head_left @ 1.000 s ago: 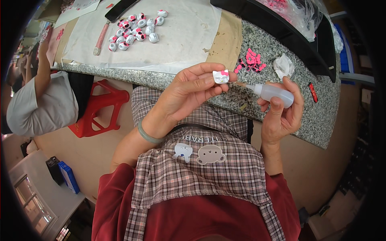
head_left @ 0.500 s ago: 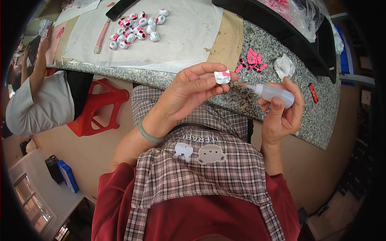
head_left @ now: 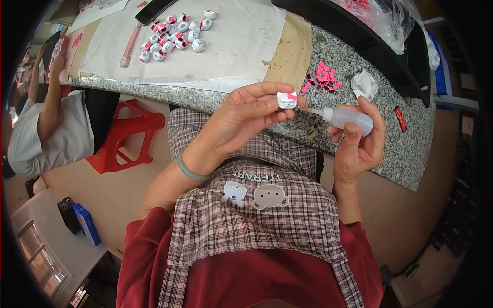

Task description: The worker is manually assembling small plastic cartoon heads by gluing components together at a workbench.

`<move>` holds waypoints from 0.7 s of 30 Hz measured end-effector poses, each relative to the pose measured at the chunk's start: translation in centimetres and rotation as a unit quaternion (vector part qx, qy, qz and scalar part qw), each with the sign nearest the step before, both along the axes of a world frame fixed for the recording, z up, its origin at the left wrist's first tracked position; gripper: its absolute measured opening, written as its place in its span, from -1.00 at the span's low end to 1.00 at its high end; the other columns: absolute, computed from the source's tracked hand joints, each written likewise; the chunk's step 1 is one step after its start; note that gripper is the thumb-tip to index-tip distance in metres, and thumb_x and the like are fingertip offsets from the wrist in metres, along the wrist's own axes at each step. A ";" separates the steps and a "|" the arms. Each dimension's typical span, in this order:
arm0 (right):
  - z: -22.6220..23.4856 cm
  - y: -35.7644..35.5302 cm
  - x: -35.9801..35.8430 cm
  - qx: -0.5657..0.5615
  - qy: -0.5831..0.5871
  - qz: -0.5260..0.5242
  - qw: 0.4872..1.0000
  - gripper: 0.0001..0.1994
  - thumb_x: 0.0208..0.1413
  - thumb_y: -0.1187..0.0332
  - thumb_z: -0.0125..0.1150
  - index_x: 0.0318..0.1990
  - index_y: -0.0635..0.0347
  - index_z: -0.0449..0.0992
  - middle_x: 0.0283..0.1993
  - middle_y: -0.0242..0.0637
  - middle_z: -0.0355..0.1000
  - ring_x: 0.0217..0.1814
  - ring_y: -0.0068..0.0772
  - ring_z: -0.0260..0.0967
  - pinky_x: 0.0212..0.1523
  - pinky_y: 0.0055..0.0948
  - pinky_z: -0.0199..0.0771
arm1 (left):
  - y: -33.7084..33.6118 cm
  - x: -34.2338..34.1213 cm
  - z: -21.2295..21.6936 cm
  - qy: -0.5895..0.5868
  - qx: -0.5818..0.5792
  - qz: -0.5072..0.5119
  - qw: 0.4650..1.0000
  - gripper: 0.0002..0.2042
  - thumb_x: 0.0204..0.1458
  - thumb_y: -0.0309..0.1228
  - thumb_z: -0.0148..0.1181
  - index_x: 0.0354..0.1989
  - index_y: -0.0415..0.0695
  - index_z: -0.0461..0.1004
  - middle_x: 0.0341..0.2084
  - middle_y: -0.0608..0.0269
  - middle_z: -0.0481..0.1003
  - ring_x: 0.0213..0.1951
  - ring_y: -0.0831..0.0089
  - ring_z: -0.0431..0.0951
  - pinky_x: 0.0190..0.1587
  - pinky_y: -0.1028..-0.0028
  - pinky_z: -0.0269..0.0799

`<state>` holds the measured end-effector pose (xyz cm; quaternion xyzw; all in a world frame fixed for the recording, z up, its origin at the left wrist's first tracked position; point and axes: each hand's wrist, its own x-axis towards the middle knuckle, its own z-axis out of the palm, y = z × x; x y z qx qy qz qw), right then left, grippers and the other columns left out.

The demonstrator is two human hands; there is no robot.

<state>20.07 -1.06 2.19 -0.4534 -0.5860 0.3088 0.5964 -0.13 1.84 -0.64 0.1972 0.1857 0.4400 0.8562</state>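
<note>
head-worn fisheye view, steeply downward

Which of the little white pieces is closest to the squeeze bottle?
The white piece with a pink patch, held up in the left hand, near the squeeze bottle's tip. The other white pieces lie grouped on the pale sheet.

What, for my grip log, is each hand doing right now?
Left hand: closed, holding a small white cat head.
Right hand: closed, holding a squeeze bottle.
</note>
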 end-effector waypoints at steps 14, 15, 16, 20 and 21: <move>-0.4 1.3 1.6 -0.049 0.158 0.031 0.986 -0.71 0.06 0.48 0.15 -0.05 0.30 0.32 -0.29 -0.15 0.42 -0.52 -0.57 0.36 -0.59 -0.70 0.35 | 0.2 -0.3 -0.4 0.008 -0.015 -0.002 1.000 -0.70 0.06 -0.55 0.04 0.00 -0.28 0.35 -0.09 -0.19 0.40 -0.18 0.40 0.51 -0.06 0.55 0.44; -0.5 1.6 1.8 -0.047 0.156 0.028 0.986 -0.71 0.06 0.48 0.15 -0.05 0.30 0.32 -0.29 -0.15 0.42 -0.52 -0.57 0.36 -0.59 -0.70 0.35 | 0.2 -0.3 -0.5 0.015 -0.018 0.002 1.000 -0.70 0.06 -0.55 0.04 0.00 -0.28 0.36 -0.09 -0.19 0.40 -0.18 0.40 0.51 -0.06 0.55 0.45; -0.5 1.9 1.9 -0.069 0.167 0.022 0.983 -0.73 0.05 0.49 0.16 -0.08 0.30 0.32 -0.29 -0.17 0.41 -0.51 -0.56 0.36 -0.58 -0.68 0.36 | 0.2 -0.4 -0.5 0.023 -0.021 0.007 0.999 -0.70 0.06 -0.55 0.04 0.00 -0.28 0.36 -0.09 -0.19 0.40 -0.18 0.39 0.51 -0.06 0.55 0.45; -1.4 2.8 2.5 -0.153 0.181 0.021 0.971 -0.78 0.01 0.53 0.17 -0.18 0.29 0.31 -0.31 -0.22 0.38 -0.46 -0.54 0.37 -0.53 -0.63 0.40 | 0.2 -0.4 -0.3 0.038 -0.024 0.012 0.999 -0.70 0.06 -0.55 0.04 0.00 -0.28 0.36 -0.10 -0.19 0.40 -0.19 0.39 0.51 -0.08 0.55 0.45; -1.7 2.9 2.8 -0.194 0.173 0.034 0.965 -0.79 0.01 0.54 0.17 -0.20 0.28 0.31 -0.32 -0.23 0.37 -0.44 -0.53 0.37 -0.50 -0.62 0.41 | 0.2 -0.4 -0.2 0.037 -0.024 0.011 0.999 -0.70 0.06 -0.55 0.04 0.00 -0.28 0.36 -0.10 -0.19 0.40 -0.19 0.39 0.51 -0.08 0.55 0.45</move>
